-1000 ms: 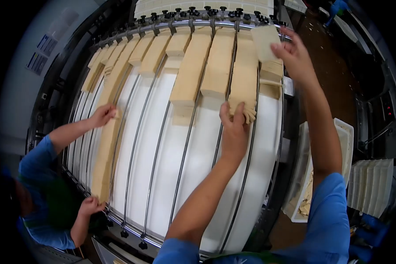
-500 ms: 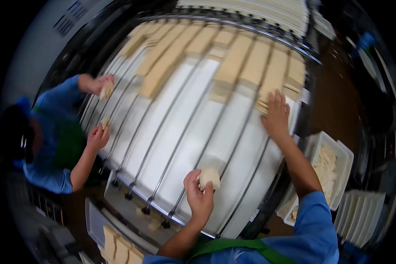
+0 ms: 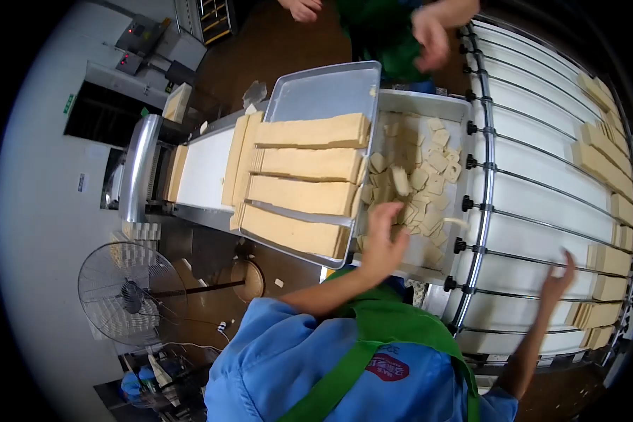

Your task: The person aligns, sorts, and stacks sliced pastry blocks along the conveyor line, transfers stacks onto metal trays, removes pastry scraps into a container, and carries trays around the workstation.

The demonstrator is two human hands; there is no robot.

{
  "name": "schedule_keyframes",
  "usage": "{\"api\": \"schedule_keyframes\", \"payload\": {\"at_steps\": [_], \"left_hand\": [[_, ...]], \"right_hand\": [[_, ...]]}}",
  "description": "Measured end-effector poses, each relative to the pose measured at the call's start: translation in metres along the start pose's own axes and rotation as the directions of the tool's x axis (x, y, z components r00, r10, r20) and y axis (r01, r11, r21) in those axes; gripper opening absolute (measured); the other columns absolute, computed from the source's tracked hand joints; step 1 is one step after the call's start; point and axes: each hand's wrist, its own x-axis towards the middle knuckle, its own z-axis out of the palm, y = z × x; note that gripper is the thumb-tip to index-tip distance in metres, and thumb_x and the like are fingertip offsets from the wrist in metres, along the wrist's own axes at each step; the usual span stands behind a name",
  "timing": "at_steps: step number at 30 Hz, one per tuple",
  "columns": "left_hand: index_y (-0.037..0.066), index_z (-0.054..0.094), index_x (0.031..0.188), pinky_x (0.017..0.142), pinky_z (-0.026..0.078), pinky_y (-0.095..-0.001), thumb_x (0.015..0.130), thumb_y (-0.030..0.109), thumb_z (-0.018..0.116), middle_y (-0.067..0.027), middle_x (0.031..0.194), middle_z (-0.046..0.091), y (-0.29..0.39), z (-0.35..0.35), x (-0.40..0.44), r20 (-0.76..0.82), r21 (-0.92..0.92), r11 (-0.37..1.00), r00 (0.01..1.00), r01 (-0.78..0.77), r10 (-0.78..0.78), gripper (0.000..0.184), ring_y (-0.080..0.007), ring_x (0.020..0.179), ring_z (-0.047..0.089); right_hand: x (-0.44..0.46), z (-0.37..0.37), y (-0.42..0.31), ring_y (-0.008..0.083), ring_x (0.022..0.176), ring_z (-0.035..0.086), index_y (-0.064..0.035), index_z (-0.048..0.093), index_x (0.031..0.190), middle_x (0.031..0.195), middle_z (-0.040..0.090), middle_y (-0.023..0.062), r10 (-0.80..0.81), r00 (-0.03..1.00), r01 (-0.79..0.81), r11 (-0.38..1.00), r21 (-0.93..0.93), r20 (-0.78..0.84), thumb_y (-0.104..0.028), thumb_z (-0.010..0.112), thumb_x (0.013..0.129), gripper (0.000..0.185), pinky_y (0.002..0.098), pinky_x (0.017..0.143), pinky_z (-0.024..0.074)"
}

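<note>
My left hand is above the near edge of a white bin, fingers apart and holding nothing. Loose pale dough squares lie in the bin. A blurred dough piece is just beyond my fingertips, seemingly in the air. My right hand is open over the white slatted belt, its fingers spread and apart from the stacked dough sheets at the belt's far side.
A metal tray bearing long rows of stacked dough sits left of the bin. A metal rail with black knobs edges the belt. Across from me is a co-worker's blurred hand. A standing fan is at left.
My view has turned left, toward the bin and tray. The pale dough stack that my left hand held is out of it. My right hand has come off the dough row.
</note>
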Motion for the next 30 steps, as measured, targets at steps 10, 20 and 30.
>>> {"api": "schedule_keyframes", "payload": {"at_steps": [10,20,30], "left_hand": [[-0.006,0.034,0.133,0.101,0.032,-0.0441,0.092,0.023,0.045,-0.0291,0.123,0.046,-0.236,-0.296,-0.007,-0.612,0.417,0.709,0.752,0.569,-0.244,0.051,-0.0395,0.116,0.043],[0.003,0.037,0.135,0.094,0.039,-0.0393,0.09,0.033,0.049,-0.025,0.113,0.051,-0.272,-0.336,0.032,0.041,0.083,0.837,0.838,0.54,-0.545,0.055,-0.0377,0.109,0.051],[0.018,0.034,0.133,0.094,0.043,-0.0468,0.052,0.03,0.088,-0.0334,0.125,0.04,-0.237,-0.307,0.056,0.378,0.614,0.76,0.766,0.214,-0.521,0.098,-0.0456,0.116,0.044]], "right_hand": [[-0.02,0.147,-0.43,0.0199,0.074,0.06,0.0018,0.042,0.114,0.08,0.062,0.013,-0.061,0.691,-0.497,0.683,0.535,0.72,-0.018,0.067,0.082,0.045,0.0315,0.066,0.0477],[0.003,0.128,-0.479,0.0241,0.07,0.056,0.0005,0.041,0.117,0.075,0.054,0.0126,0.219,0.789,-0.324,0.942,0.086,0.574,-0.005,0.061,0.075,0.046,0.0348,0.065,0.0464],[-0.038,0.17,-0.507,0.0412,0.102,0.053,-0.0095,0.026,0.14,0.111,0.052,0.029,-0.049,0.65,-0.041,0.994,0.1,0.758,-0.027,0.08,0.061,0.097,0.0465,0.087,0.0446]]}}
